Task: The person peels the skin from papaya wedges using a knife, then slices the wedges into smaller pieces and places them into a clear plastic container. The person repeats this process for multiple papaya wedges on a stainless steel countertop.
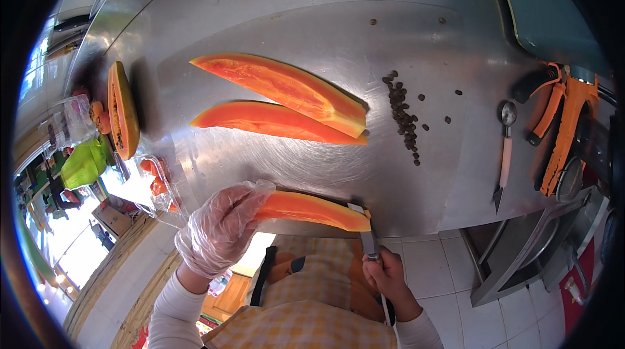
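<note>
My left hand (222,227), in a clear plastic glove, grips one end of a long papaya wedge (312,210) close to the counter's front edge. Bare of any glove, my right hand (388,271) holds a knife (369,241) by its handle. Its blade meets the wedge's right end, and part of the blade is hidden by the flesh. Farther back lie two more papaya wedges: an upper wedge (293,90) and a lower wedge (273,122), touching at their right ends.
Dark papaya seeds (403,117) lie in a strip on the steel counter (293,163). A pink-handled scoop tool (506,149) and an orange juicer frame (561,139) stand at right. A papaya half (122,109), a green fruit (85,163) and a clear plastic box (158,183) sit left.
</note>
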`<state>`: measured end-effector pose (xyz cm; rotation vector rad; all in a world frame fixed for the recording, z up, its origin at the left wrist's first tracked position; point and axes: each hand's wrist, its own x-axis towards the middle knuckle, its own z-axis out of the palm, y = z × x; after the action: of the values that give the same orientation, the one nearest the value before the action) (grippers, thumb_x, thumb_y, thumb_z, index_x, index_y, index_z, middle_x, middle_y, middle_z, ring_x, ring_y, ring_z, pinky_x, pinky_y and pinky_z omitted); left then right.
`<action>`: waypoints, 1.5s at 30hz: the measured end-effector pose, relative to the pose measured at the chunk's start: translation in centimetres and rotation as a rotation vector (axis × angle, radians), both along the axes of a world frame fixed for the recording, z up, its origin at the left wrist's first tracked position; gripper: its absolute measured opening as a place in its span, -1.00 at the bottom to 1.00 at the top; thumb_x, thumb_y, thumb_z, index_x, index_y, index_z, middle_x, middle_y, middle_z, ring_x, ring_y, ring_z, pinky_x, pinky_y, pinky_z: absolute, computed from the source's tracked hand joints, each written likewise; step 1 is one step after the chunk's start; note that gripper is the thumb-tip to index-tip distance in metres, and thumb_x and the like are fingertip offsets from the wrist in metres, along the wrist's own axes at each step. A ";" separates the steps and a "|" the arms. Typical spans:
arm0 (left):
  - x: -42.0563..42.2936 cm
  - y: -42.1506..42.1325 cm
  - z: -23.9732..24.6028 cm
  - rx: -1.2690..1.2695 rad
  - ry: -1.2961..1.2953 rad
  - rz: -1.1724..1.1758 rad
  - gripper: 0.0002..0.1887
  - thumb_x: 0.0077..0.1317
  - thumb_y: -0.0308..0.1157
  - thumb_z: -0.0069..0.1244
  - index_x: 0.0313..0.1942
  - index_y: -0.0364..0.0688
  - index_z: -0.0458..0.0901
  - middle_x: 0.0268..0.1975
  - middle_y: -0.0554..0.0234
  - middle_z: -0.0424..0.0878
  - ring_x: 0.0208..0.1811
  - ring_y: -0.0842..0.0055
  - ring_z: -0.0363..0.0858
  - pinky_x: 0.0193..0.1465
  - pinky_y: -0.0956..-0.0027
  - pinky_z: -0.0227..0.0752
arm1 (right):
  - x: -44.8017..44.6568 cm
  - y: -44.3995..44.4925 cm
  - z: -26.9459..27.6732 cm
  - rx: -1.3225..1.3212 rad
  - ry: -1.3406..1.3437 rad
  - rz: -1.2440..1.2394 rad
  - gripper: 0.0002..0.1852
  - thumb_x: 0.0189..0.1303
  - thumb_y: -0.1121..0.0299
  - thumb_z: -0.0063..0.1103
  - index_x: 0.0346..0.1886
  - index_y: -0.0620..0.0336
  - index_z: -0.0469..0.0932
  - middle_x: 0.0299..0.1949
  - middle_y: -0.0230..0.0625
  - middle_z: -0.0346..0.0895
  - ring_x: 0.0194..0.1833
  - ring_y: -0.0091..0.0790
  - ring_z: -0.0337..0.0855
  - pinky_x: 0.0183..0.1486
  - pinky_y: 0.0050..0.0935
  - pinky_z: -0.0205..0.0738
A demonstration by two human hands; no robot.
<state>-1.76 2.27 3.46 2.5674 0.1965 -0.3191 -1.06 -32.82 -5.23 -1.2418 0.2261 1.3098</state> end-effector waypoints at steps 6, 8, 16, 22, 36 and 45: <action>-0.1 -0.1 -0.2 0.008 -0.024 0.013 -0.43 0.00 -0.55 0.35 0.12 -0.17 0.72 -0.03 0.13 0.68 -0.14 0.23 0.77 -0.20 0.28 0.70 | 0.0 0.1 -0.2 -0.003 -0.017 0.018 -0.90 0.48 0.41 0.17 -0.08 0.22 0.55 -0.54 -0.53 0.48 -0.58 -0.74 0.39 -0.51 -0.60 0.28; 0.0 -0.2 -0.2 0.012 -0.026 0.011 -0.44 0.01 -0.55 0.35 0.11 -0.17 0.72 -0.04 0.13 0.68 -0.14 0.23 0.77 -0.20 0.28 0.70 | 0.1 0.3 -0.2 -0.007 -0.004 0.023 -0.89 0.48 0.41 0.17 -0.07 0.22 0.55 -0.52 -0.53 0.47 -0.56 -0.74 0.39 -0.49 -0.60 0.28; 0.1 -0.2 -0.1 0.029 -0.030 -0.001 -0.45 0.03 -0.53 0.38 0.11 -0.18 0.70 -0.05 0.12 0.68 -0.15 0.23 0.77 -0.22 0.28 0.69 | -0.7 0.3 -0.7 -0.046 -0.064 0.045 -0.83 0.45 0.41 0.21 0.00 0.27 0.57 -0.36 -0.50 0.51 -0.39 -0.67 0.44 -0.30 -0.57 0.41; 0.1 -0.1 -0.2 0.027 -0.039 -0.004 -0.46 0.03 -0.53 0.38 0.10 -0.19 0.71 -0.04 0.12 0.68 -0.15 0.23 0.77 -0.22 0.28 0.70 | -0.6 0.7 -0.4 -0.049 -0.058 0.039 -0.83 0.45 0.41 0.22 0.00 0.27 0.57 -0.35 -0.50 0.50 -0.37 -0.65 0.44 -0.28 -0.55 0.42; -0.1 -0.2 -0.2 0.038 -0.020 0.001 -0.43 0.01 -0.51 0.38 0.12 -0.15 0.71 -0.02 0.15 0.67 -0.13 0.22 0.76 -0.19 0.27 0.70 | -0.4 1.8 -0.7 -0.106 -0.141 0.139 -0.87 0.41 0.39 0.26 -0.10 0.23 0.58 -0.45 -0.47 0.49 -0.44 -0.62 0.46 -0.37 -0.52 0.40; -0.2 -0.3 -0.3 -0.011 -0.013 0.032 -0.48 0.06 -0.56 0.35 0.10 -0.20 0.71 -0.02 0.08 0.66 -0.14 0.19 0.74 -0.15 0.26 0.65 | -0.2 2.9 -0.5 -0.037 -0.092 0.102 -0.87 0.46 0.38 0.24 -0.10 0.24 0.57 -0.46 -0.49 0.46 -0.47 -0.66 0.42 -0.40 -0.55 0.36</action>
<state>-1.93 2.02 3.16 2.5523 0.2310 -0.2909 -1.26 -29.89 -5.73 -1.3563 0.1229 1.3371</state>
